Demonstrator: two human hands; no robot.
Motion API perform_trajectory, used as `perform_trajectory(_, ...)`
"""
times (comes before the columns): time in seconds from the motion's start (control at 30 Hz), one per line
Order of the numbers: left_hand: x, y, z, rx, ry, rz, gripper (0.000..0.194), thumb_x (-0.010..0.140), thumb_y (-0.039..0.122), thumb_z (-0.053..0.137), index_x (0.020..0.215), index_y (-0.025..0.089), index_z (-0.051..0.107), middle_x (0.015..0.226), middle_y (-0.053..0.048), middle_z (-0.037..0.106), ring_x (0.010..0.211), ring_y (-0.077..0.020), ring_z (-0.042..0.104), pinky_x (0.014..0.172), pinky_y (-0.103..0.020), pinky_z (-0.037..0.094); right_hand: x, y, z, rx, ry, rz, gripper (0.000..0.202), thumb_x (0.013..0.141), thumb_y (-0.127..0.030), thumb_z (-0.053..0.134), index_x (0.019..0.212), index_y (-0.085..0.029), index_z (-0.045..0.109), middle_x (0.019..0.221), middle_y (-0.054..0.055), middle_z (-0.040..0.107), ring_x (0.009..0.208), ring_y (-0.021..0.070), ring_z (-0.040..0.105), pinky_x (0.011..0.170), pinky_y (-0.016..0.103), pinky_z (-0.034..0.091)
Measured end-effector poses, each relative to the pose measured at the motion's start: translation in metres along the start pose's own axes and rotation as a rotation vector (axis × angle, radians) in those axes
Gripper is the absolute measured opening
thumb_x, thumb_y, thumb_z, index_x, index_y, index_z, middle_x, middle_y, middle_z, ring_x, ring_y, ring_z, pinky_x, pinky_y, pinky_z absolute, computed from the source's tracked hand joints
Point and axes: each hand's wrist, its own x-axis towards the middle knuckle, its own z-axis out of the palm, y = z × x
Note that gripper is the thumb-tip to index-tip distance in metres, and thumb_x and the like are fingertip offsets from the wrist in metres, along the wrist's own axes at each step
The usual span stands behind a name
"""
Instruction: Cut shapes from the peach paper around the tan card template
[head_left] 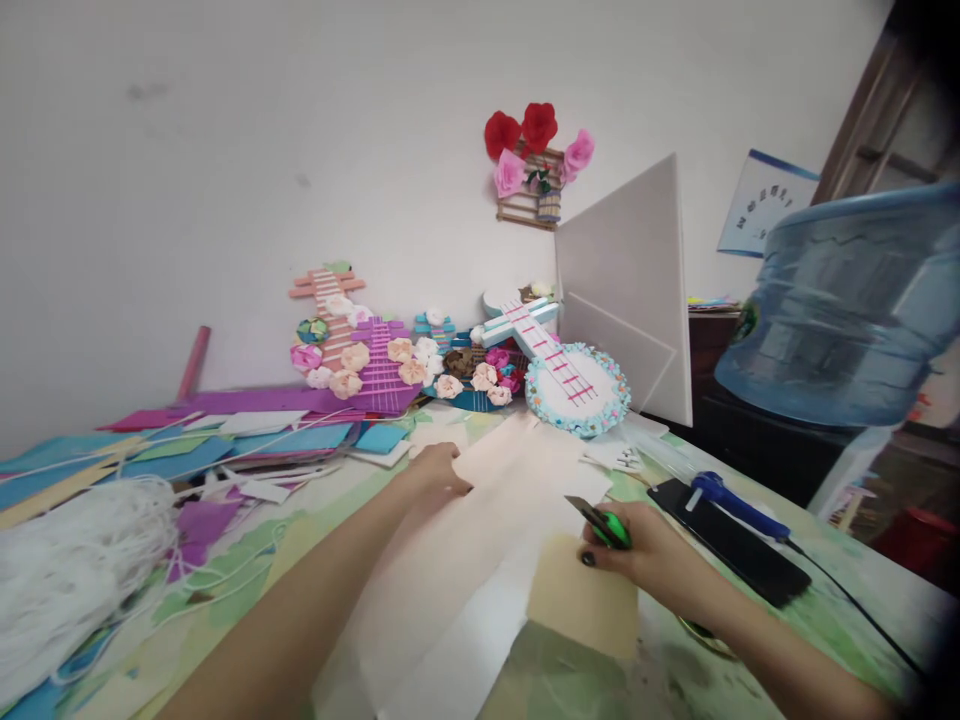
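A large pale sheet (pixel 480 540), white to light pink, lies across the middle of the table toward me. My left hand (pixel 439 470) is at its far left edge, with thumb and fingers curled onto the sheet. My right hand (pixel 630 545) is closed round a green utility knife (pixel 613 530), whose dark blade points up and left above the sheet's right side. Under that hand lies a square of yellowish card (pixel 581 600). Beyond the sheet rests a white and light-blue paper instrument (pixel 570 385) with a beaded round body and pink stripes.
A tangle of white cord (pixel 82 575) and stacked coloured foam sheets (pixel 247 440) lie at left. To the right are a blue hot glue gun (pixel 739 505) with its cable, a black flat tray (pixel 727 540) and a water bottle (pixel 840 310). Flower-trimmed paper instruments (pixel 386 365) stand against the wall.
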Motion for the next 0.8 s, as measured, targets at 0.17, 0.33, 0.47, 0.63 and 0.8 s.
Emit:
perform_trajectory(0.17,-0.039,-0.016,0.010,0.029,0.179,0.068,0.036,0.091,0.036,0.058,0.121,0.017,0.054,0.125,-0.010,0.054,0.109,-0.0249,0.056,0.091,-0.047,0.048,0.039,-0.018,0.028,0.322,-0.015,0.096,0.021,0.066,-0.030,0.067,0.067,-0.018,0.050,0.048,-0.007,0.042,0.043,0.0080,0.037,0.044,0.022,0.027)
perform_trajectory(0.33,-0.097,-0.055,0.011,0.005,0.218,0.174,0.024,0.091,0.033,0.057,0.109,0.018,0.060,0.114,-0.008,0.061,0.104,-0.0215,0.058,0.092,-0.044,0.047,0.068,-0.022,0.053,0.564,-0.071,0.202,0.015,0.066,-0.022,0.062,0.074,-0.019,0.050,0.040,-0.010,0.038,0.035,0.0071,0.034,0.037,0.020,0.025)
perform_trajectory(0.47,-0.157,-0.068,0.017,-0.014,0.287,0.241,0.029,0.089,0.024,0.043,0.106,0.035,0.064,0.113,-0.004,0.064,0.108,-0.0258,0.058,0.095,-0.043,0.048,0.080,-0.013,0.065,0.556,-0.147,0.257,0.012,0.062,-0.014,0.060,0.066,-0.017,0.050,0.038,-0.008,0.041,0.035,0.0073,0.038,0.037,0.019,0.029)
perform_trajectory(0.63,-0.218,-0.035,0.029,-0.026,0.204,0.432,0.031,0.076,0.032,0.055,0.099,0.050,0.067,0.112,0.004,0.069,0.111,-0.0270,0.060,0.105,-0.043,0.043,0.087,0.001,0.071,0.591,-0.213,0.312,0.007,0.063,-0.014,0.058,0.064,-0.016,0.051,0.036,-0.006,0.043,0.034,0.0071,0.037,0.037,0.019,0.027)
perform_trajectory(0.8,-0.185,-0.018,0.003,-0.009,0.149,0.371,0.023,0.089,0.033,0.050,0.101,0.037,0.068,0.112,-0.003,0.067,0.112,-0.0227,0.057,0.104,-0.039,0.041,0.083,0.005,0.072,0.632,-0.215,0.336,0.010,0.063,-0.016,0.059,0.068,-0.017,0.050,0.036,-0.009,0.039,0.034,0.0065,0.034,0.036,0.018,0.025)
